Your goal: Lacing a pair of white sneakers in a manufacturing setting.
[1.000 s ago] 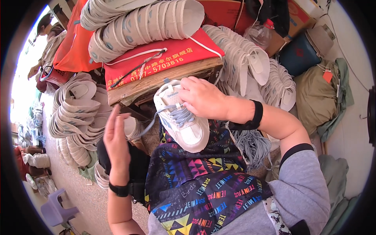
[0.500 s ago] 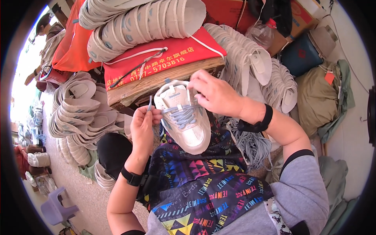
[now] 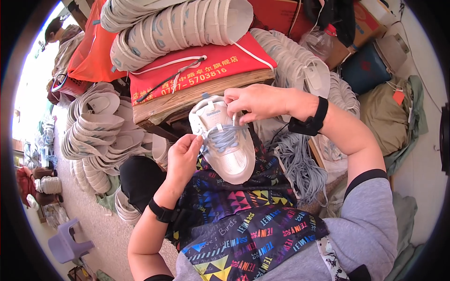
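Note:
A white sneaker upper (image 3: pixel 236 161) with pale blue-grey laces (image 3: pixel 224 139) lies over my lap, toe toward me, its collar against the wooden box edge. My left hand (image 3: pixel 184 157) is at its left side, thumb and fingers pinched on a lace beside the eyelets. On the right side of the shoe opening, my right hand (image 3: pixel 246 104) has its fingers curled at the eyelet edge near the tongue (image 3: pixel 213 114). What its fingertips grip is partly hidden. A patterned dark apron (image 3: pixel 248 206) covers my lap under the shoe.
Stacked shoe uppers (image 3: pixel 183 33) rest on a red cloth bag (image 3: pixel 201 70) over a wooden box (image 3: pixel 159 110). More uppers (image 3: pixel 96 131) pile at left. A bundle of grey laces (image 3: pixel 302 164) hangs at right. A purple stool (image 3: pixel 70 241) stands lower left; another person (image 3: pixel 65 49) is far left.
My left hand has come down and right, closer to the shoe; the lace end that stuck up from it no longer shows. My right hand's fingers have dropped onto the eyelet edge.

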Motion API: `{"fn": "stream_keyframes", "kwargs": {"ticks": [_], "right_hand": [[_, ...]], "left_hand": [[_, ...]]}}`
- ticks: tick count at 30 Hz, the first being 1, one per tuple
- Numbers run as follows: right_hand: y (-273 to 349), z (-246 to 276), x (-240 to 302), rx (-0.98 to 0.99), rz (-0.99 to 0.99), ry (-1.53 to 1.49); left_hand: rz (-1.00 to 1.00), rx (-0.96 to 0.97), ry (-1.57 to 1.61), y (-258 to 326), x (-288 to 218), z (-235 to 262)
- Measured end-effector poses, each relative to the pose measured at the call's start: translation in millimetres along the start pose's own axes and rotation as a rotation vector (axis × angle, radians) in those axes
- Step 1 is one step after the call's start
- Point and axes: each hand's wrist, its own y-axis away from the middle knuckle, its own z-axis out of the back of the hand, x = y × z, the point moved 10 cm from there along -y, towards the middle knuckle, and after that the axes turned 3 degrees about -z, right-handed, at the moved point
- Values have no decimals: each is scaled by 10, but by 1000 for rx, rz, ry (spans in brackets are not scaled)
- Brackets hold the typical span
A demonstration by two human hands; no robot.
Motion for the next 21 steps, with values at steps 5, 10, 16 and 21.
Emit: {"fn": "stream_keyframes", "kwargs": {"ticks": [5,10,16,21], "right_hand": [[-33,-62,-32,15,-23,3],[-62,-131,-123,68,-84,-269],[-72,-292,-374,-86,-327,-408],[4,-376,-424,-220,-664,-1038]], "left_hand": [[114,57,20,-55,102,-66],[-200,-23,-421,-111,-273,-29],[-337,128,-560,-206,-738,-35],[-639,337,-588,-135,-1027,-112]]}}
